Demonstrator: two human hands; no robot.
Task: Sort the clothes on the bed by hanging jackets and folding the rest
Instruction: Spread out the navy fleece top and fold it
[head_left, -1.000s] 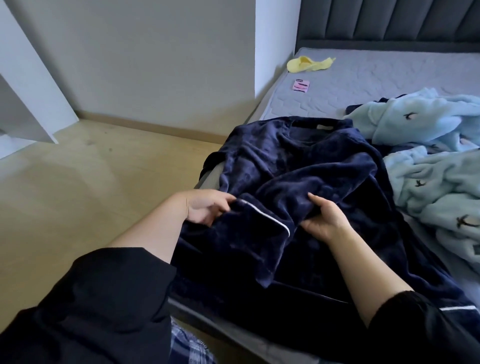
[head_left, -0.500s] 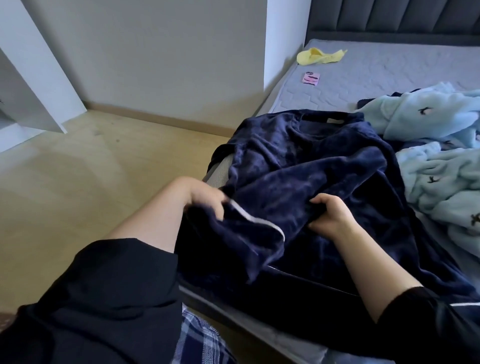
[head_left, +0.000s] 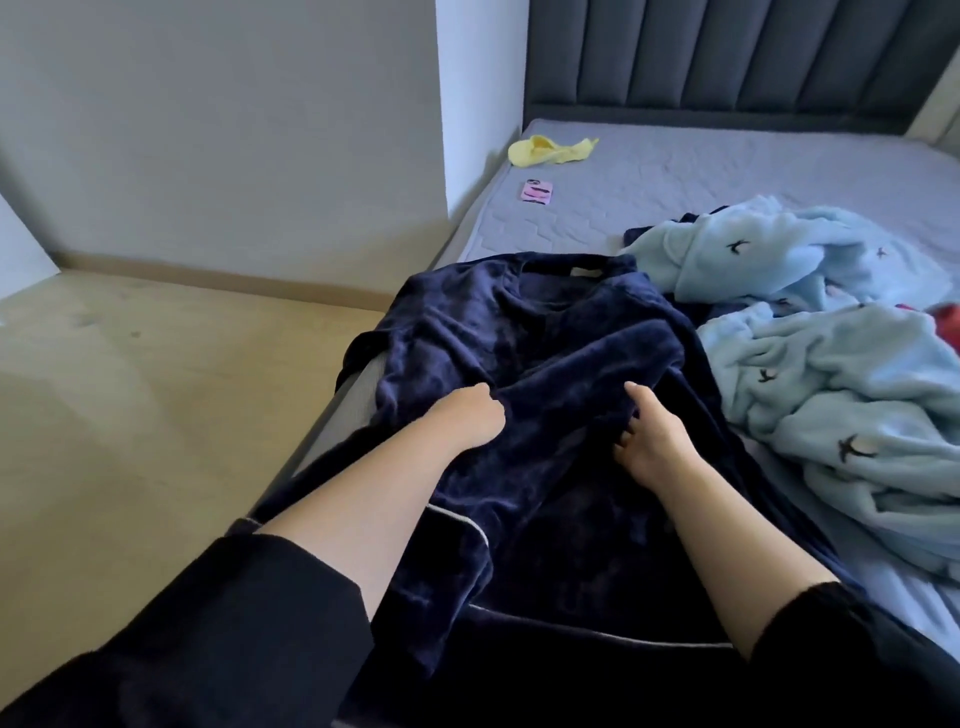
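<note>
Gripping the robe (head_left: 545, 332) with the left hand (head_left: 470, 418), fingers curled tight into a navy fold. Pinching the same ridge of plush with the right hand (head_left: 652, 444), thumb up on top, fingers bent into the cloth. Lying across the near left edge of the bed (head_left: 727, 171), that robe, collar away, label showing, white-piped hem hanging off the near side. Just to the right, touching it, a rumpled heap of blue fleece (head_left: 831, 374) with small dark motifs. Farther up the mattress, well apart, a yellow cloth (head_left: 550, 149) and a pink card (head_left: 537, 192) near the wall. Behind, a dark padded headboard (head_left: 727, 52).
</note>
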